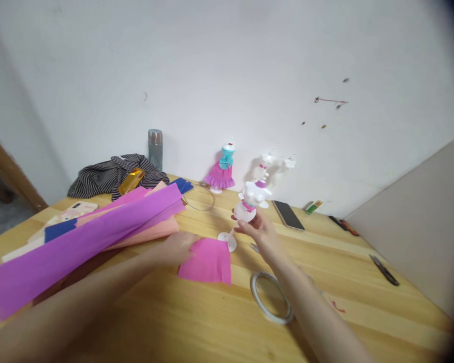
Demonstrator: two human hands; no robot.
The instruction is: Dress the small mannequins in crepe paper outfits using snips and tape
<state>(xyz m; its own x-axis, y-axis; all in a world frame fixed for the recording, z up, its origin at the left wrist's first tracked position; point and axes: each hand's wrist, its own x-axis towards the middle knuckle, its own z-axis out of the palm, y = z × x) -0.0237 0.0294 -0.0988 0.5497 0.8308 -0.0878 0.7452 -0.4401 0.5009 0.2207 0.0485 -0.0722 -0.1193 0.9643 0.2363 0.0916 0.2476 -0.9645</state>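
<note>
My right hand (259, 229) grips a small white mannequin (255, 194) round its lower body and tilts it. The mannequin has a pink band at the waist and a purple one at the neck; its round white base (227, 242) is close to the table. My left hand (179, 247), blurred, pinches the upper left corner of a piece of pink crepe paper (208, 259); its fingertips are partly hidden. The rest of the paper spreads over the table just in front of the mannequin's base.
Purple, peach and blue crepe paper (98, 234) is piled at left beside striped cloth (109, 174) and a flask (155, 148). A dressed mannequin (221, 169) stands by the wall, other white mannequins (265, 164) nearby. Right: tape roll (254, 292), phone (288, 215), black-handled tool (385, 270).
</note>
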